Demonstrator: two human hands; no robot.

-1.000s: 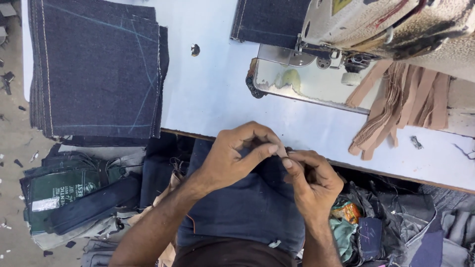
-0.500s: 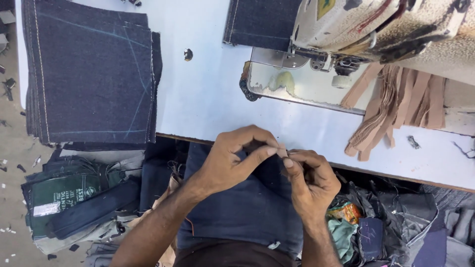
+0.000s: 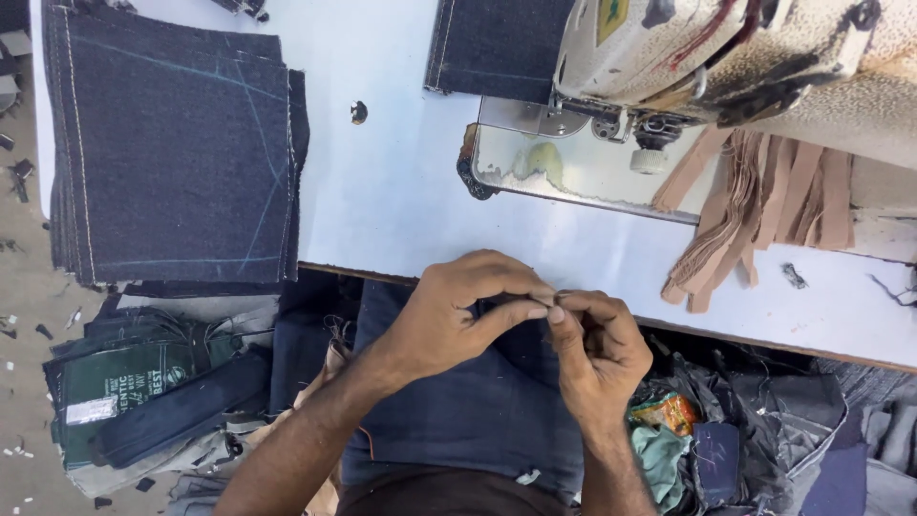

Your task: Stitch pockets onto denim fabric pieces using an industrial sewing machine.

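Both hands have barely shifted since a second ago. Left hand (image 3: 458,320) and right hand (image 3: 602,349) meet fingertip to fingertip, pinching something too small to identify, above the denim piece (image 3: 458,411) at six o'clock of the white table (image 3: 401,191).

Pinched item between fingertips (image 3: 543,308) indiscernible.

1. Garment sewing workshop.
2. Worn industrial sewing machine (image 3: 726,57) on a white worktable (image 3: 401,191).
3. Stack of cut denim panels (image 3: 172,143), tan leather strips (image 3: 764,205), fabric scraps (image 3: 143,401) on the floor.
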